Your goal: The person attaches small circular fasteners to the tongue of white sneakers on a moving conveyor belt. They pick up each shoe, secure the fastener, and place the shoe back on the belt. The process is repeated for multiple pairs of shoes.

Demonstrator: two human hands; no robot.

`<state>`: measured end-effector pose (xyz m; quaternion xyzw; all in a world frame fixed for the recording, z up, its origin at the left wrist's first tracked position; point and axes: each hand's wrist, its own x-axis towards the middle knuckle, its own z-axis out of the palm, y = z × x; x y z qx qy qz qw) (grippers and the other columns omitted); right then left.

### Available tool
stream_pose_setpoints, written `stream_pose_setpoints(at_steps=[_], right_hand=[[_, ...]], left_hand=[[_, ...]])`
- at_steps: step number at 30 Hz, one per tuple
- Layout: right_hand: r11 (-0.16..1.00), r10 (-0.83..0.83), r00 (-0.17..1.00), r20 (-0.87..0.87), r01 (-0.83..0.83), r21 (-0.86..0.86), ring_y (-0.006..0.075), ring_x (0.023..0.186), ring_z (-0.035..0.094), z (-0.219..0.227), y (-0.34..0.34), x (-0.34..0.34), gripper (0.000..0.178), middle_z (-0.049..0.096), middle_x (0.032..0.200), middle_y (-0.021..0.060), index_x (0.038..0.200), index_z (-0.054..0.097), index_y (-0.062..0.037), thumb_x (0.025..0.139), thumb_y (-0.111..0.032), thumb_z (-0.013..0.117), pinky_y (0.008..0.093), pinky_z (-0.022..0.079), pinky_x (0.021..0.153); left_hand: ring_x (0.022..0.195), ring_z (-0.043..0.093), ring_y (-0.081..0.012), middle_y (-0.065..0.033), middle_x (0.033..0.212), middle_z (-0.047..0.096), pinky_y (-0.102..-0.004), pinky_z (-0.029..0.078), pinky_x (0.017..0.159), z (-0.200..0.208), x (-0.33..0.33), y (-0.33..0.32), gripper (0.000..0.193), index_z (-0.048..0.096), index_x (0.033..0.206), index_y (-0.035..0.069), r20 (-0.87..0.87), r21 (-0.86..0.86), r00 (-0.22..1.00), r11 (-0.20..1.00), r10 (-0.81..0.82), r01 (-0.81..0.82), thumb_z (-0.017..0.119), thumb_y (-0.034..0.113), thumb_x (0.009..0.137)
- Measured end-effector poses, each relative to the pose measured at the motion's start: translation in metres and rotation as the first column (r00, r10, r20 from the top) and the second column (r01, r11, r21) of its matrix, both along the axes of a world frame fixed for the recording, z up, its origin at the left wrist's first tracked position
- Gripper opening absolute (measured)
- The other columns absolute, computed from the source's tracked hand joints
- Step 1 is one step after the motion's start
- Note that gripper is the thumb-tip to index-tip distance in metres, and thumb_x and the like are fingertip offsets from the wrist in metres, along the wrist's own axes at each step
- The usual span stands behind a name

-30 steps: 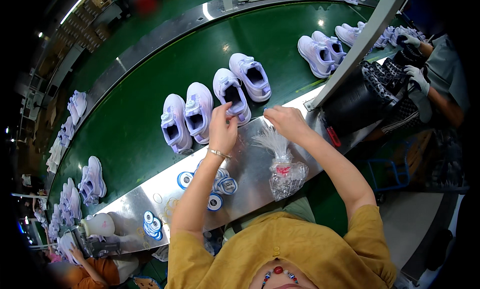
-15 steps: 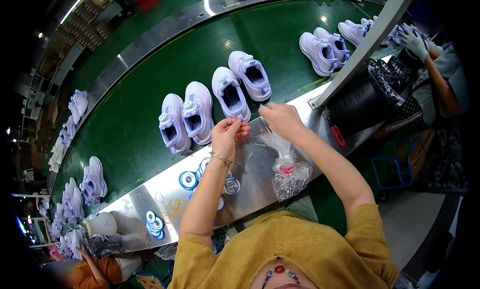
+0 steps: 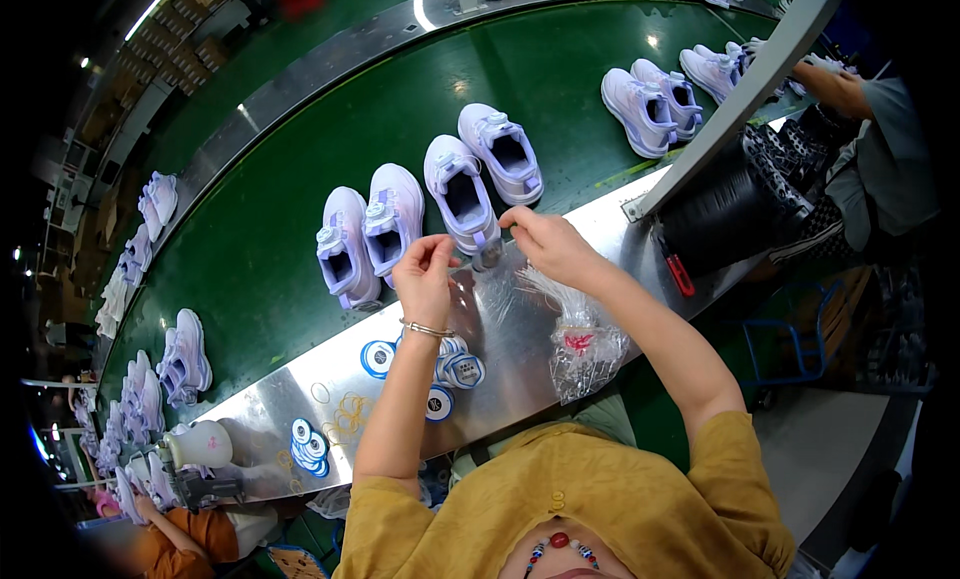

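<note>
A pair of white-lavender sneakers (image 3: pixel 460 191) with dials stands in front of my hands, toes pointing away. My left hand (image 3: pixel 425 282) is closed in a pinch, to the left of the near shoe's heel. Just right of that heel, my right hand (image 3: pixel 552 247) has its thumb and fingers drawn together. Whatever either pinch holds is too small to make out. A small, clear greyish piece (image 3: pixel 488 254) shows at the heel between my hands. Below my right hand, a bundle of thin clear plastic strands (image 3: pixel 550 287) sticks out of a clear bag (image 3: pixel 587 364).
A second pair of sneakers (image 3: pixel 372 229) stands left on the green belt (image 3: pixel 270 229). The metal ledge (image 3: pixel 510 379) holds round blue-white tags (image 3: pixel 460 369), rubber bands (image 3: pixel 350 415) and a red-handled cutter (image 3: pixel 680 275). A slanted metal post (image 3: pixel 740 99) rises at right, near a co-worker's arm (image 3: pixel 835 89).
My left hand has drawn back to the left from the heel, and my right hand has shifted slightly left toward it. The clear greyish piece now shows there. The co-worker's arm at right has moved.
</note>
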<state>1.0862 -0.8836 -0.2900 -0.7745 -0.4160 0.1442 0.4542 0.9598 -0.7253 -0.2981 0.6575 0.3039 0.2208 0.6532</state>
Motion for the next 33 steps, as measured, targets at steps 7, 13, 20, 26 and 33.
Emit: stream_pose_setpoints(at_steps=[7,13,20,26,33], right_hand=[[0.982,0.049,0.983,-0.178,-0.015,0.187,0.0351,0.075,0.065,0.021,0.020,-0.008,0.017,0.064,0.079,0.0209,0.102,0.055,0.0005,0.094,-0.012,0.048,0.0413,0.049,0.066],[0.975,0.038,0.922,-0.386,0.050,0.215,0.0157,0.064,0.061,0.020,0.019,-0.001,0.014,0.063,0.072,0.0103,0.097,0.057,0.0022,0.092,-0.010,0.053,0.0294,0.048,0.061],[0.955,0.031,0.833,-0.552,0.138,0.261,0.0074,0.074,0.058,0.005,0.010,0.003,0.013,0.064,0.081,0.0024,0.092,0.063,0.0022,0.087,-0.010,0.064,0.0226,0.047,0.067],[0.947,0.086,0.833,-0.547,0.101,0.304,0.0058,0.075,0.057,0.000,0.026,-0.002,0.012,0.065,0.082,0.0024,0.090,0.065,0.0023,0.086,-0.009,0.066,0.0218,0.046,0.067],[0.951,0.108,0.718,-0.688,0.128,0.282,0.0057,0.073,0.056,0.011,0.024,-0.003,0.008,0.064,0.080,0.0016,0.088,0.064,0.0000,0.086,-0.008,0.065,0.0215,0.045,0.065]], left_hand=[[0.076,0.063,-0.0083,-0.0043,0.086,0.066,-0.0193,0.046,0.054,0.013,0.014,-0.022,0.010,0.062,0.100,0.000,0.151,0.135,0.963,0.969,-0.224,0.205,0.055,0.007,0.096],[0.061,0.055,-0.0050,-0.0033,0.079,0.064,-0.0175,0.042,0.049,0.000,0.024,-0.020,0.008,0.059,0.097,0.001,0.050,0.206,0.954,0.938,-0.296,0.281,0.057,0.008,0.095],[0.060,0.053,-0.0042,-0.0041,0.080,0.064,-0.0166,0.039,0.048,-0.003,0.018,-0.015,0.008,0.058,0.095,0.001,0.110,0.052,0.973,0.979,-0.203,0.198,0.057,0.009,0.095],[0.066,0.056,-0.0073,-0.0035,0.082,0.064,-0.0207,0.045,0.059,-0.002,0.016,-0.015,0.009,0.060,0.093,-0.001,0.084,0.049,0.976,0.979,-0.201,0.197,0.058,0.007,0.094],[0.074,0.055,-0.0116,-0.0049,0.084,0.063,-0.0233,0.043,0.066,-0.003,0.007,-0.001,0.014,0.071,0.100,0.003,0.085,0.270,0.989,0.958,-0.119,0.092,0.063,0.004,0.088]])
